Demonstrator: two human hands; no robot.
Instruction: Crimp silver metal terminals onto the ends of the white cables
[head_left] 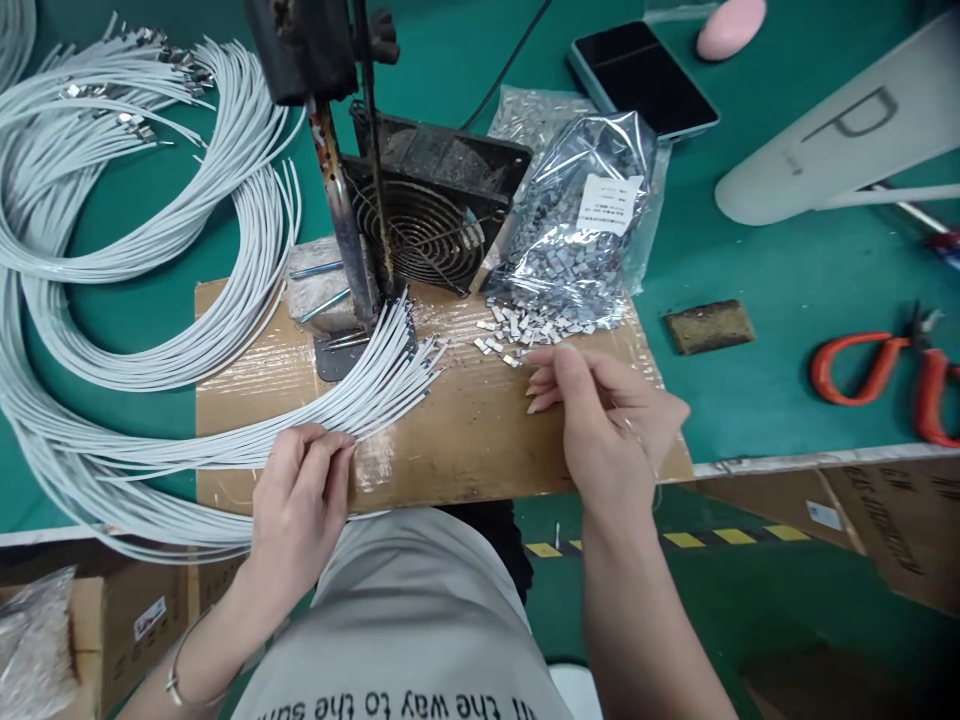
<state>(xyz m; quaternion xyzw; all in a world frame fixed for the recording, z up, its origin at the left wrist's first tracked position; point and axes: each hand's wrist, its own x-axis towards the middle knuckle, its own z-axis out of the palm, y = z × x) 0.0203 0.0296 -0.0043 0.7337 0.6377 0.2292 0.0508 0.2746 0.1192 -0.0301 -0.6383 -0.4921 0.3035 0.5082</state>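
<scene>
On the green table, the left hand pinches wires, likely light and bendy; hold near the ends. The right hand curls; I can't tell if it's gripping.

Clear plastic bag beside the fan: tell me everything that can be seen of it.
The clear plastic bag looks shiny and crinkled, and holds many small silvery-grey pieces. A white label on it carries print too small to read. It lies right of the black fan, its near end over the cardboard sheet, where loose pieces are scattered. The right hand is nearby but not holding it.
</scene>
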